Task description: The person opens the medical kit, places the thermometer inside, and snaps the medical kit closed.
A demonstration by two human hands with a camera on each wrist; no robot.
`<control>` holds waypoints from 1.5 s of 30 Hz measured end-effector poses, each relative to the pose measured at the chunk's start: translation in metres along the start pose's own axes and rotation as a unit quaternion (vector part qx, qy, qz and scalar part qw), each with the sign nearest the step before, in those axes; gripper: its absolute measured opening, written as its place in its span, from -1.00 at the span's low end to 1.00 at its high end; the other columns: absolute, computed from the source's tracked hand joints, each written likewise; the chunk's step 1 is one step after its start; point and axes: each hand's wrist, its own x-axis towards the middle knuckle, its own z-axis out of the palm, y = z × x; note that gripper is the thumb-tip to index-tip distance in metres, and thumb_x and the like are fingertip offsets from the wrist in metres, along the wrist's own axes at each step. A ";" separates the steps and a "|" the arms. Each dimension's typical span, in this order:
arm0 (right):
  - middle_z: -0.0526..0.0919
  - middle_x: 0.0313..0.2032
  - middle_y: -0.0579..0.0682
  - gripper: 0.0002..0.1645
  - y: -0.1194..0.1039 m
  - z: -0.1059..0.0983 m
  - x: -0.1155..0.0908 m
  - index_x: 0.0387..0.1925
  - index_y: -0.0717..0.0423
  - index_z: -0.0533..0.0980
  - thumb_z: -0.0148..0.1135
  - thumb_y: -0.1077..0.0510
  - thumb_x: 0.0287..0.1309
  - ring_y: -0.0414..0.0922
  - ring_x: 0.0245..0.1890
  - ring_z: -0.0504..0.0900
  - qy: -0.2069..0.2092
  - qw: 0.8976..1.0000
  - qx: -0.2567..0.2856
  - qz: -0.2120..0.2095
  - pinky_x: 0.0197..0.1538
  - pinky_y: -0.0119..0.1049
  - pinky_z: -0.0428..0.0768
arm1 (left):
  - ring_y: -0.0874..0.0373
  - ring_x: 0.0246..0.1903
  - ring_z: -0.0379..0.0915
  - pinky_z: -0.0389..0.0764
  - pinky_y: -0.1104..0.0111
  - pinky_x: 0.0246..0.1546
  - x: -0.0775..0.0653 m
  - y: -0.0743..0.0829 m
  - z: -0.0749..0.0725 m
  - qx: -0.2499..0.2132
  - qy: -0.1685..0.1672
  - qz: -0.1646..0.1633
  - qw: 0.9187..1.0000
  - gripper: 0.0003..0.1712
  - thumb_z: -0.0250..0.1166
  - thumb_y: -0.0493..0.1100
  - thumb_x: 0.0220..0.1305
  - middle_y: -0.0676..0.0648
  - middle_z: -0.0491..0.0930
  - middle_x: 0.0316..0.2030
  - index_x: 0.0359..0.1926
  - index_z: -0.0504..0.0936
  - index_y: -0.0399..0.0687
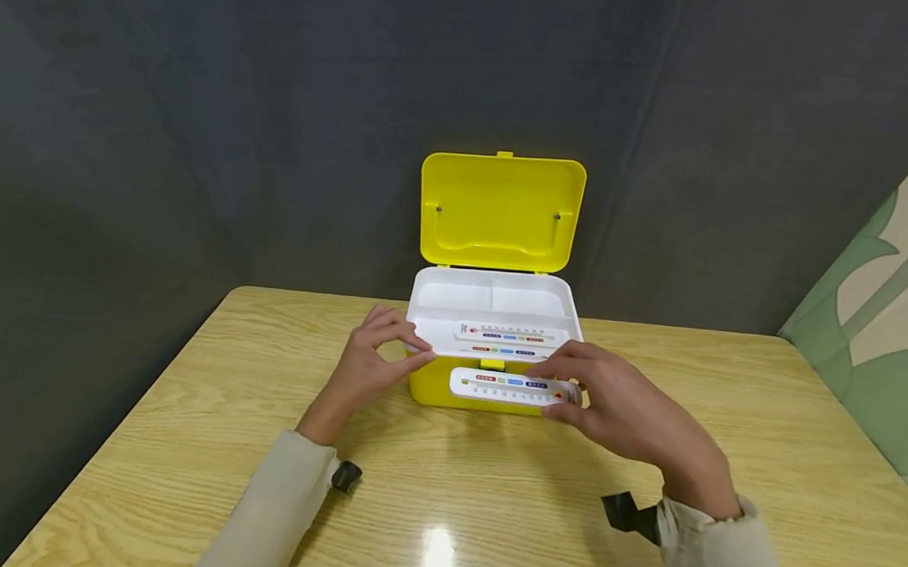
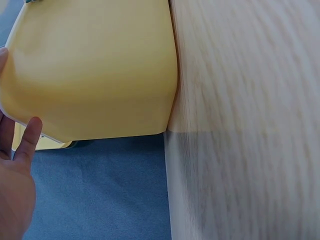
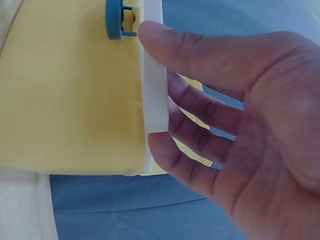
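A yellow box [image 1: 435, 385] stands with its yellow lid [image 1: 502, 206] raised and a white compartment tray [image 1: 454, 293] in its top. My right hand [image 1: 622, 402] holds a white strip thermometer [image 1: 499, 387] by its right end, thumb and fingers on opposite long edges, in front of the box. In the right wrist view the thermometer [image 3: 154, 95] shows edge-on. Another strip thermometer [image 1: 508, 333] lies in the tray's front compartment, with a second row of coloured labels just before it. At the front left corner, my left hand [image 1: 368, 364] pinches the box's rim with thumb and forefinger.
The box rests on a wood-grain table [image 1: 233, 376], near its back edge. Behind hangs a dark grey curtain [image 1: 279, 144]. A green leaf-patterned panel [image 1: 880, 332] stands at the right. A yellow front latch [image 1: 492, 364] sits just above the held thermometer.
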 end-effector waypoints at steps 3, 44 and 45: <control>0.66 -0.07 -0.09 -0.56 -0.003 0.000 0.004 0.03 -0.07 0.67 0.48 0.20 0.07 -0.18 -0.14 0.56 0.007 1.000 -0.007 0.006 -0.14 -0.25 0.55 | 0.17 -0.14 0.33 0.38 0.38 -0.02 0.000 0.001 -0.001 0.001 -0.001 -0.002 1.000 -0.85 0.55 -0.35 -0.01 -0.01 0.59 -0.40 -0.38 0.79 -0.08; 0.58 0.06 0.12 -0.49 0.018 0.008 0.022 0.21 0.09 0.57 0.36 0.26 0.20 0.04 0.01 0.44 0.090 0.995 -0.031 0.034 0.05 -0.03 0.53 | 0.13 -0.14 0.34 0.40 0.31 -0.01 0.001 0.007 0.005 0.005 -0.009 -0.014 1.000 -0.86 0.55 -0.33 0.00 0.00 0.57 -0.41 -0.37 0.79 -0.09; 0.58 0.05 0.11 -0.49 0.019 0.008 0.022 0.20 0.08 0.57 0.36 0.25 0.20 0.03 0.02 0.44 0.091 0.995 -0.029 0.034 0.05 -0.03 0.54 | 0.13 -0.14 0.34 0.40 0.31 -0.01 0.002 0.007 0.006 0.005 -0.009 -0.013 1.000 -0.86 0.55 -0.32 0.00 0.00 0.57 -0.41 -0.37 0.79 -0.09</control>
